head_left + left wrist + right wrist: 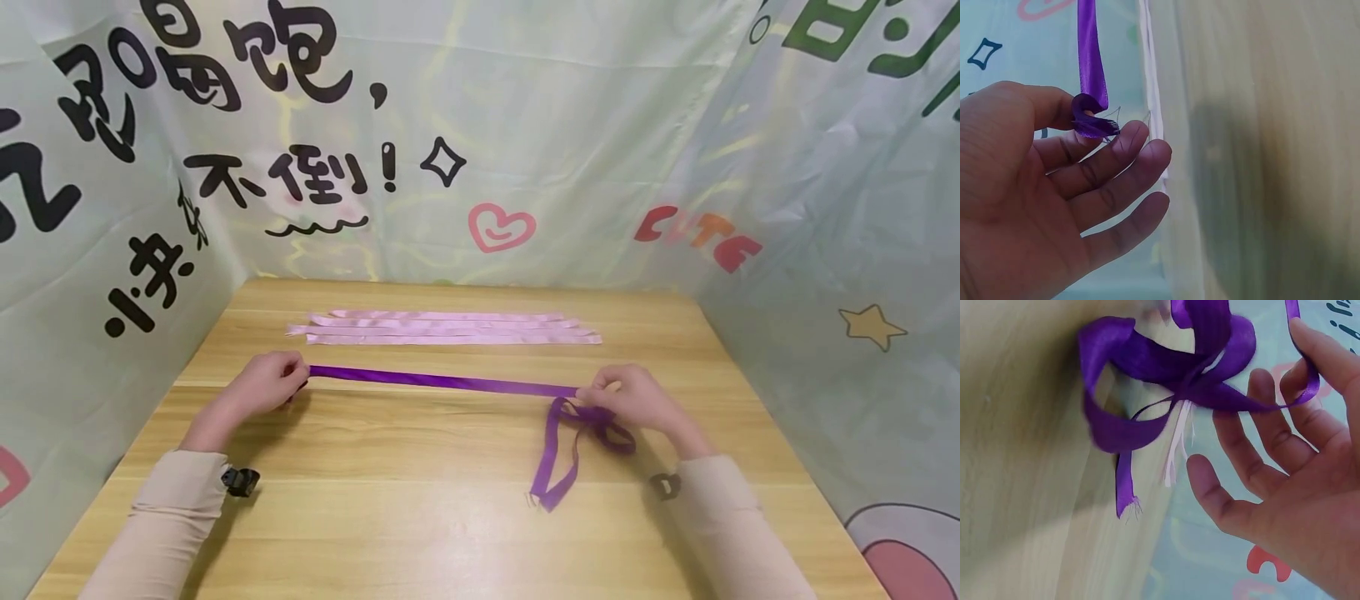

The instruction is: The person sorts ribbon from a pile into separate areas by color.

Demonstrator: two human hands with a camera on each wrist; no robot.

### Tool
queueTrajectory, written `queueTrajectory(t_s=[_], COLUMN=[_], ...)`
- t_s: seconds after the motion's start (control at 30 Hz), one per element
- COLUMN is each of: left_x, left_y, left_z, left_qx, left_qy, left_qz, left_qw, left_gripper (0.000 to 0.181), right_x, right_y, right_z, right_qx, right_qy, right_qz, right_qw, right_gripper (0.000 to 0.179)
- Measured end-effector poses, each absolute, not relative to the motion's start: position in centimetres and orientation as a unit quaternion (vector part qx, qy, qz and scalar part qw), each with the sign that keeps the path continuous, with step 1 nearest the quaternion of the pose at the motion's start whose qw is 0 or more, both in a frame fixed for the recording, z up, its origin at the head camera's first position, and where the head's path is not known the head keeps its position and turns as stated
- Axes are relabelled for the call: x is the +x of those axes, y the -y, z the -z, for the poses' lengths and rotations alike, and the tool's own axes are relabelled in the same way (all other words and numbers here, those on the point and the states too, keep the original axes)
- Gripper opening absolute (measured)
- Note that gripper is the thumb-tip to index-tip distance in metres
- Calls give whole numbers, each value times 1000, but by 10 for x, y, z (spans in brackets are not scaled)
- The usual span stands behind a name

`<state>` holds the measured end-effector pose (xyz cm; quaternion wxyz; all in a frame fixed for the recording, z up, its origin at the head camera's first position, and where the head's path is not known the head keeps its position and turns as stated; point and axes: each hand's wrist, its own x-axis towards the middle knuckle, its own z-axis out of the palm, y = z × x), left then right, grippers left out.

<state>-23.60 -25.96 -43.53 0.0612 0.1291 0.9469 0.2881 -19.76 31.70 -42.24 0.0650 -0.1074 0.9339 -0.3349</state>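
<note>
A purple satin ribbon (442, 382) stretches nearly straight between the two hands above the table. My left hand (264, 383) pinches its left end between thumb and index finger, and the frayed tip (1100, 128) curls over there in the left wrist view. With thumb and index finger my right hand (633, 398) pinches the ribbon farther along. Below that grip hangs a bow-like bundle of loops (1185, 381) in the same purple ribbon, with tails dangling; one frayed tail end (1125, 500) shows in the right wrist view. The other fingers of both hands are loosely spread.
Several pale pink ribbon strips (450, 328) lie side by side near the back of the wooden table (390, 517). Printed fabric sheets (585, 150) stand as walls behind and along both sides. A small black device (240, 481) sits at the left cuff.
</note>
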Motion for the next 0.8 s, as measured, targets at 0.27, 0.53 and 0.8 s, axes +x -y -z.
queueTrajectory(t_s=[0.27, 0.53, 0.8], left_x=[-237, -240, -242], left_y=[267, 271, 273], left_z=[441, 446, 451], left_qx=[106, 95, 101], left_qy=[-955, -962, -968], left_qz=[-269, -250, -226], left_qw=[61, 63, 33], left_gripper=[24, 21, 21], right_x=[-204, -212, -218], right_y=[-327, -334, -337], right_z=[424, 427, 427], right_qx=[-89, -27, -2], right_qy=[-935, -938, -947], right_qz=[337, 338, 317], right_qw=[63, 72, 48], right_gripper=[27, 33, 29])
